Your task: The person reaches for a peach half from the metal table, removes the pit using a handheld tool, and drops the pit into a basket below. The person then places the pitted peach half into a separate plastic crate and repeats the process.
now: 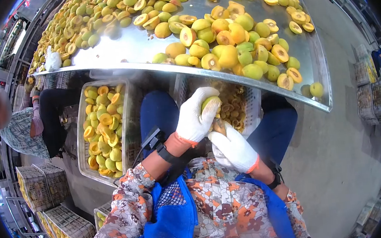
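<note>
The metal table (137, 55) spans the top of the frame, its far edge cut off and glare washing out part of its surface at upper left; whole and halved yellow-green fruits (228, 54) crowd it. At left centre, a crate (82, 160) holds more halves, while another person (24, 133) sits beyond it, lower legs lost in shadow. Below the table's near edge, between the wearer's knees, a white bin (256, 106) is partly covered by the table and the hands; the brownish pieces (233, 104) inside are too blurred to identify. The left hand (198, 114), in a white glove, reaches up from the lower left with its forearm slanting inward, fingers curled closed round one fruit (210, 102) just right of the frame's centre, hiding much of it. The right hand (235, 150), also gloved, angles up and leftward just below, fingers bent inward and close to the left. A small brownish object (219, 127) shows at its fingertips; whether it is gripped, and what it is, cannot be told.
</note>
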Available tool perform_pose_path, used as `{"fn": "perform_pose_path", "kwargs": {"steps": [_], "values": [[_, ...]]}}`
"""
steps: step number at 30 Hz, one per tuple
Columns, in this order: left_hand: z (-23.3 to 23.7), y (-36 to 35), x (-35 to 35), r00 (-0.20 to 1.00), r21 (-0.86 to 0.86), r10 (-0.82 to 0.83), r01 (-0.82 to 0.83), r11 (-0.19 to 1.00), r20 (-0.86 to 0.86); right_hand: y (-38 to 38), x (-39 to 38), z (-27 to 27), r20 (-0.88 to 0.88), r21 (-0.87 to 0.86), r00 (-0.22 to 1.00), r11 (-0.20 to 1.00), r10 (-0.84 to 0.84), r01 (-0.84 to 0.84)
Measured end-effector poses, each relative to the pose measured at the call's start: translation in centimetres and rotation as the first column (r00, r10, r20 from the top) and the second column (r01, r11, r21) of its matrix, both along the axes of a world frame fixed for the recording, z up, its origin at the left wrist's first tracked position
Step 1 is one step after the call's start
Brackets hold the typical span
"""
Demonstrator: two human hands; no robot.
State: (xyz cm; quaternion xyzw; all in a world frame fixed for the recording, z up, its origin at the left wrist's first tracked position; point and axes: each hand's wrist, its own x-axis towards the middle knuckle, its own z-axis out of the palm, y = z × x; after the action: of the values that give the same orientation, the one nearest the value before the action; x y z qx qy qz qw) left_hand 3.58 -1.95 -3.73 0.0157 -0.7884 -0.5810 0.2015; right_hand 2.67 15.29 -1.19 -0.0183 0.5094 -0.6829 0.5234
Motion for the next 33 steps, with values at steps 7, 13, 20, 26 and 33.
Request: {"fn": "perform_pose_path", "kwargs": {"steps": [7, 13, 20, 26, 33], "values": [[-0.8, 0.6, -0.5, 0.982, 0.452, -0.117, 0.038, 0.891, 0.149, 0.2, -0.2, -0.3, 0.156, -0.090, 0.988, 0.996, 0.002, 0.012], [-1.4, -0.3, -2.0, 0.948, 0.146, -0.138, 0.099, 0.984, 0.286, 0.0, 0.3, -1.0, 0.155, -0.073, 0.984, 0.992, -0.091, 0.103], [-2.1, -1.4, -2.2, 0.921, 0.118, -0.274, 0.250, 0.961, 0.278, 0.5, -0.5, -1.1, 0.375, -0.167, 0.927, 0.985, 0.031, 0.035], [-3.2, -1.1, -2.3, 0.947, 0.537, -0.315, 0.233, 0.811, 0.066, -0.1, -1.2, 0.0, 0.427, -0.223, 0.902, 0.974, 0.066, 0.034], [-2.1, -3.9, -3.5, 0.812, 0.560, -0.583, 0.497, 0.663, -0.030, -1.1, -1.2, -0.7, 0.530, -0.295, 0.840, 0.954, 0.121, 0.049]]}}
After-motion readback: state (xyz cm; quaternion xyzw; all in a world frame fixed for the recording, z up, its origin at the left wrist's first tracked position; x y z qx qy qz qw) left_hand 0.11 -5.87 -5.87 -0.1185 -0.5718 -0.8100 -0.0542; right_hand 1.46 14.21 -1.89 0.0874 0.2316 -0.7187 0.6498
